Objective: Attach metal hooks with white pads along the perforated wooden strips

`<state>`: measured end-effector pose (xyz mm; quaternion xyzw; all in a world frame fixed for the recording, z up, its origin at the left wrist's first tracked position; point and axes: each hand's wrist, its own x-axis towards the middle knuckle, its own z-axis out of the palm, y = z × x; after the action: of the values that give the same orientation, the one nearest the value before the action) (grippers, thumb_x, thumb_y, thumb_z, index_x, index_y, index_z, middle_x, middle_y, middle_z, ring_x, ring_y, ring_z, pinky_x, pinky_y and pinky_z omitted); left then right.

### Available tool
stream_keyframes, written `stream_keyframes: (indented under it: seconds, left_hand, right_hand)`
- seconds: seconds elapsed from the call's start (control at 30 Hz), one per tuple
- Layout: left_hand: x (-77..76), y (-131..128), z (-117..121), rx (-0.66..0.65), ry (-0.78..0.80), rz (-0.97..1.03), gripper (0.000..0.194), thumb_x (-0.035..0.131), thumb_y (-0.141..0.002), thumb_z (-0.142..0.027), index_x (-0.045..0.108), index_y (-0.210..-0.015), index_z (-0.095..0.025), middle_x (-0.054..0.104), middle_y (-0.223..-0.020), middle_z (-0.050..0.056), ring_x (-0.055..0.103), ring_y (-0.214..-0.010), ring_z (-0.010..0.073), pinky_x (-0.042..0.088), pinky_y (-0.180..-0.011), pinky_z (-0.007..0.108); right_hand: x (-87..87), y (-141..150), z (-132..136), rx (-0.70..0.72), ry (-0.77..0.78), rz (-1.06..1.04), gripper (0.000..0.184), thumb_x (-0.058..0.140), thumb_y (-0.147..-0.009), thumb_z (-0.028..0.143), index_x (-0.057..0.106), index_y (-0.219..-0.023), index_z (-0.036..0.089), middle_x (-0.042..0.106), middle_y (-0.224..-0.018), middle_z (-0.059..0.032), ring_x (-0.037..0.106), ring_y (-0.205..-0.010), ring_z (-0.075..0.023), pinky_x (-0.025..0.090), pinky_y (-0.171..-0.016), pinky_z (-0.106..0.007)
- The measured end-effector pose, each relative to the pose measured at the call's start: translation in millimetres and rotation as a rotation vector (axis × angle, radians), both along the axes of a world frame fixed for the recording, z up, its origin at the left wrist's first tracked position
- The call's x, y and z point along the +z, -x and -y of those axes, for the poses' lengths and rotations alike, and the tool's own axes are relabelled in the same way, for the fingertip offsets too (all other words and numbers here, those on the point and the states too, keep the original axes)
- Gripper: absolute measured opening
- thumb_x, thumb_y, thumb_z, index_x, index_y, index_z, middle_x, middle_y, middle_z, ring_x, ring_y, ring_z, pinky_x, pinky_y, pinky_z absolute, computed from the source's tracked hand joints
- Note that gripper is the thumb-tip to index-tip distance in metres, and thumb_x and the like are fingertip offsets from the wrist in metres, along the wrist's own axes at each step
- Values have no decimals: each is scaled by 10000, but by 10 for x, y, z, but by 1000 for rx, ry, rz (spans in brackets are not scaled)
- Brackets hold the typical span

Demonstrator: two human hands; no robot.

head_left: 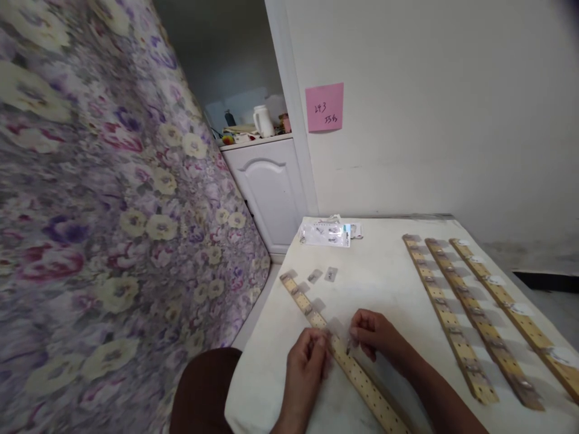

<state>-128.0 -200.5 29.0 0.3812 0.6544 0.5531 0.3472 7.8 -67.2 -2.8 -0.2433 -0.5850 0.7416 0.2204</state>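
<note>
A long pale wooden strip with rows of holes (364, 381) lies slantwise across the table. Small clear cards with metal bits (309, 311) sit along its far part. My left hand (306, 365) rests at the strip's left edge, thumb and forefinger pinched together; what lies between them is hidden. On the other side, my right hand (374, 333) is closed, its fingertips pinching a small clear card with a dark metal bit, close to the strip's right edge. Beyond the strip's far end lie two loose clear cards, one left (314, 276) and one right (332, 274).
Three similar strips, left (446, 313), middle (480, 316) and right (520, 316), lie on the table's right side, bearing small cards. Clear packaging (323, 235) is at the back edge. A floral curtain (136, 211) hangs on the left; a wall (407, 150) stands behind.
</note>
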Motion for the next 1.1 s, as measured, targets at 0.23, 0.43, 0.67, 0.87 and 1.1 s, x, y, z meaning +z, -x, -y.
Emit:
stream_keyframes:
  seconds: [0.23,0.43,0.67,0.87,1.1]
  left_hand:
    - [-248,-84,269,14,64,-250,180,504,-882,-355,544,-812,-194,500,-671,-42,460,-636,123,365,-596,209]
    - [-257,-157,256,-7,110,-342,101,504,-875,-268,580,-864,-203,529,-694,-34,485,-643,131,384,-614,213]
    - [-358,-164,268,-40,116,-401,136,529,-817,-177,598,-924,-226,565,-730,-31,521,-662,133,394,-615,212]
    - [-361,-163,269,-61,142,-464,88,517,-828,-183,586,-871,-217,549,-717,-28,513,-649,129,388,-607,216]
    - [-375,-155,263,-76,110,-465,133,540,-817,-178,614,-913,-233,579,-742,-23,532,-658,131,400,-609,214]
  right_hand:
    - [-241,-48,152,29,-54,145,159,599,-722,297,479,-695,196,521,-420,97,437,-305,-60,283,-341,-172]
    - [-193,-41,182,-37,-134,223,127,547,-752,262,455,-684,208,510,-404,97,444,-318,-69,288,-366,-184]
    - [-129,-74,206,-53,-164,303,82,553,-753,249,484,-764,206,491,-442,109,434,-319,-64,304,-353,-184]
    - [-139,-116,220,8,-54,281,162,558,-748,267,492,-880,200,503,-481,109,474,-317,-72,323,-335,-178]
    - [-109,-141,242,4,-110,297,78,540,-765,216,499,-829,202,532,-548,85,513,-362,-74,356,-357,-178]
